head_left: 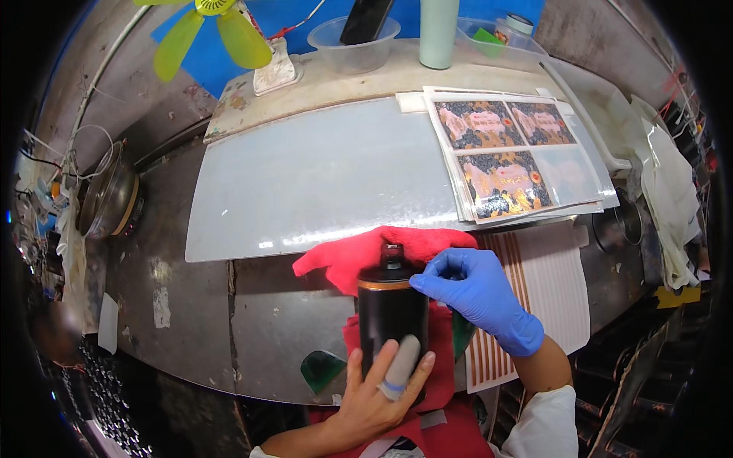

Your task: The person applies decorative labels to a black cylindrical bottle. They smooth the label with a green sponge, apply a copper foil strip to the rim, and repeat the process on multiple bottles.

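A black cylindrical bottle (379, 317) with a dark neck and a copper-coloured band round its shoulder stands in front of me. My left hand (385, 389) rests against its lower front, fingers spread around the side; one finger wears a pale sleeve. In a blue glove, my right hand (477, 294) has thumb and forefinger pinched together at the right end of the band; what they hold, if anything, is too small to make out. Red cloth (347, 256) lies behind and under the bottle. A dark green flat piece (322, 369) is left of it.
Beyond lies a large grey sheet (321, 179) with printed sticker sheets (500, 183) on its right. A white sheet with copper-coloured strips (553, 290) is at right. At the back are a green fan (216, 30), a clear bowl (353, 53) and a pale green tumbler (438, 34).
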{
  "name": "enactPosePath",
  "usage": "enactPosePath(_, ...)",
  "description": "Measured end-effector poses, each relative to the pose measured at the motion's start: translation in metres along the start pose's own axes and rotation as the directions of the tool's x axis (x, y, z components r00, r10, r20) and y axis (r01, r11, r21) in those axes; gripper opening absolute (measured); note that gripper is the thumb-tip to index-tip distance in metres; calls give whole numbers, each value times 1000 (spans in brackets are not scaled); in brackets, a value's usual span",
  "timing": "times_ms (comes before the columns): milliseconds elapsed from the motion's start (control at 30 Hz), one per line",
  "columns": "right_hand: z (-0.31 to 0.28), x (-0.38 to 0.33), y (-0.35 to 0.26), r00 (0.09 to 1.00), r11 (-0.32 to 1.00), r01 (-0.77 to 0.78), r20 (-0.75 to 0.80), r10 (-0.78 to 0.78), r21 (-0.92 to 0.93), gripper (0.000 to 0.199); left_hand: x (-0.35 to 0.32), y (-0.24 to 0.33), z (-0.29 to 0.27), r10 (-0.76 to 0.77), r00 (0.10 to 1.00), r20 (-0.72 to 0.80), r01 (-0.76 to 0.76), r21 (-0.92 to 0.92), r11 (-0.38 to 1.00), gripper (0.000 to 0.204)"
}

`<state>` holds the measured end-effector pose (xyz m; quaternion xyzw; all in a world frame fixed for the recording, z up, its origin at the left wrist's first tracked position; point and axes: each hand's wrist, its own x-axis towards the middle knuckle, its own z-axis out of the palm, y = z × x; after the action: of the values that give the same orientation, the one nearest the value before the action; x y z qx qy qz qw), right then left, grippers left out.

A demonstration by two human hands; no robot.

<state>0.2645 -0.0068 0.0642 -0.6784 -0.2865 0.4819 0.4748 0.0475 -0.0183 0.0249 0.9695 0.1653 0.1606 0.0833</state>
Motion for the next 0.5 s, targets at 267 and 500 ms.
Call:
enactPosePath(267,-16,1,13,997,1000,11,-76,-9,22,18,-19,-39,12,-90,991,-97,-7,-718,696,93)
enactPosePath(500,-58,3,70,966,636,-148,-26,256,757,40,59,-53,-9,-584,804,-109,176,-896,409,65)
